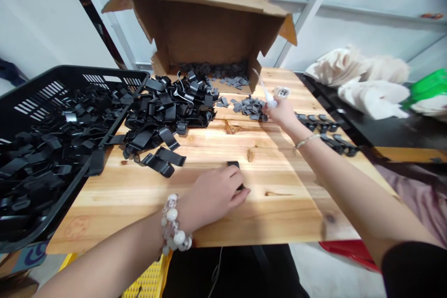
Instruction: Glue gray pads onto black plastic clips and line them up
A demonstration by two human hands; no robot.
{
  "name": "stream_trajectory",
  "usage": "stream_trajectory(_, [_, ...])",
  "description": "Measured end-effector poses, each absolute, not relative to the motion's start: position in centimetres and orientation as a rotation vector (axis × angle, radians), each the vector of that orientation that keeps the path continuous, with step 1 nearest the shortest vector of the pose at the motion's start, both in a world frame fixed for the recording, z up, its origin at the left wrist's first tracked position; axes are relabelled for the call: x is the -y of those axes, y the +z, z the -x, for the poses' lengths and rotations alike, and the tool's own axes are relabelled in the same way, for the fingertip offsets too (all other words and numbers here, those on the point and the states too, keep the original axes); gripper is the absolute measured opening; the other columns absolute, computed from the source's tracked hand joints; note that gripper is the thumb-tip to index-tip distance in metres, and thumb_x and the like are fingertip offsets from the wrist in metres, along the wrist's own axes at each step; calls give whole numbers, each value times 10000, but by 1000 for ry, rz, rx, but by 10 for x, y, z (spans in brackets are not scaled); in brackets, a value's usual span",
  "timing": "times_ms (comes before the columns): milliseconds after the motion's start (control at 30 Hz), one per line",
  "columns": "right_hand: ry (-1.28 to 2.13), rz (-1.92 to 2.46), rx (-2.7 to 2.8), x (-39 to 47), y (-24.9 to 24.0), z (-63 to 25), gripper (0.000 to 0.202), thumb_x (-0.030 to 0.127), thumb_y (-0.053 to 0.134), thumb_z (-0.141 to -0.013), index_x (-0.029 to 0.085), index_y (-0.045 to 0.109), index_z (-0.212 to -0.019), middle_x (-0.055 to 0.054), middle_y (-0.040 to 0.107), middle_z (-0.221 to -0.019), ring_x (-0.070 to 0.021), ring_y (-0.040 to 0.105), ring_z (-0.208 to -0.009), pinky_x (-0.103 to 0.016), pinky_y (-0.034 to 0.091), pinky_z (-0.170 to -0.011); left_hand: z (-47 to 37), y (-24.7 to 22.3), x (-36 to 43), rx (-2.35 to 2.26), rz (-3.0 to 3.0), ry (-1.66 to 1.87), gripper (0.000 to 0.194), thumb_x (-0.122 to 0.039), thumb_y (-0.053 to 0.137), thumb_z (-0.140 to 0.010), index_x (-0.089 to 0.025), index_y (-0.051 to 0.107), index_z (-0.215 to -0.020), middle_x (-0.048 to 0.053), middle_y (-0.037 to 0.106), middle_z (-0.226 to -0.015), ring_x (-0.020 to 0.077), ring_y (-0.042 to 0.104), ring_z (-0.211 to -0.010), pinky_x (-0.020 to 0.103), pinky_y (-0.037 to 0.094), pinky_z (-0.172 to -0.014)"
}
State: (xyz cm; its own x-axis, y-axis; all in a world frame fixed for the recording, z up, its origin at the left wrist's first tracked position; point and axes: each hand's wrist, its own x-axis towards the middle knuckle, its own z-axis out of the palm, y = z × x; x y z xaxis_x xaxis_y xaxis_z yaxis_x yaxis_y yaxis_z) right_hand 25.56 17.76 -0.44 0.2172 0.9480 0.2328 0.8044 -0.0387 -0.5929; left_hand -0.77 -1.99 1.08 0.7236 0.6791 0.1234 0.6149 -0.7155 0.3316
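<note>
My left hand, with a beaded bracelet at the wrist, rests low over the near middle of the table. Its fingers are closed on a black bent clip, mostly hidden beneath them. Farther off to the right, my right hand grips a small white bottle with a tapered nozzle. Beside that hand lie small grey pads in a loose heap. A clear round object is just behind it; I cannot tell its kind. To the left spreads a big pile of black clips.
An open cardboard box holding grey pads stands at the back. On the left is a black plastic crate full of clips. Rows of black clips line the right side of the wooden table. White cloth-like pieces lie beyond.
</note>
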Motion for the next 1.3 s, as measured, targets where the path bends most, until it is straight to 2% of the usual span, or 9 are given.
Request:
stream_trajectory(167, [334,1849,1627,-174,0,-263,150,232,585,-745,147,569,-868,-103,649,-845,-218,591,-732,-377,495,-670,12,9,11,-1273,-2550,367,290,-387,353,-985,-169,526,-903,56,609,-914,207,580,-831,354,470,-742])
stream_trajectory(300, [369,1778,1800,-161,0,-253,227,220,675,-684,145,595,-883,-94,673,-849,-232,605,-760,-361,486,-696,15,3,9,-1377,-2521,356,385,-496,407,-944,-134,535,-972,103,599,-978,251,560,-914,408,466,-814])
stream_trajectory(433, [268,1735,1950,-154,-7,-240,284,217,688,-662,156,614,-930,-115,677,-922,-284,599,-857,-387,456,-775,14,0,9,-1314,-2453,377,438,-551,456,-904,-139,543,-1026,97,578,-1041,263,535,-980,424,447,-871])
stream_trajectory(700, [155,1714,2056,-152,-11,-233,166,200,556,-756,171,618,-907,-151,665,-932,-307,572,-895,-390,427,-802,11,-7,12,-1177,-2357,383,416,-480,607,-843,-162,543,-1103,84,530,-1147,278,475,-1086,449,392,-959])
stream_trajectory(1000, [238,1766,1769,-145,16,-232,148,182,566,-745,151,568,-890,-134,644,-880,-290,584,-841,-405,454,-754,10,-12,13,-1113,-2302,375,432,-430,615,-842,-183,521,-1184,97,513,-1241,301,443,-1169,480,369,-1012])
stream_trajectory(1067, [362,1723,1706,-132,26,-229,132,200,599,-740,166,541,-854,-103,636,-846,-242,591,-773,-377,477,-702,9,-11,14,-1104,-2287,369,435,-423,615,-842,-178,517,-1188,102,520,-1243,305,442,-1177,489,369,-1016])
stream_trajectory(1133, [635,1587,1609,-111,33,-223,174,217,657,-710,187,518,-810,-63,621,-803,-199,585,-721,-343,489,-655,9,-9,15,-1102,-2278,377,394,-382,574,-873,-182,511,-1207,102,526,-1250,297,443,-1188,491,368,-1026])
stream_trajectory(1200, [957,1417,1473,-87,39,-217,262,210,736,-632,197,512,-768,-37,606,-773,-182,579,-713,-324,487,-627,10,-5,15,-1045,-2294,396,326,-248,474,-917,-197,500,-1238,90,522,-1291,263,430,-1228,465,350,-1061])
stream_trajectory(1300, [1256,1322,1385,-55,42,-211,308,201,786,-573,187,530,-745,-23,611,-766,-162,577,-716,-308,483,-626,12,1,13,-805,-2396,348,487,-31,373,-860,-245,496,-1279,24,500,-1393,212,329,-1346,421,278,-1129])
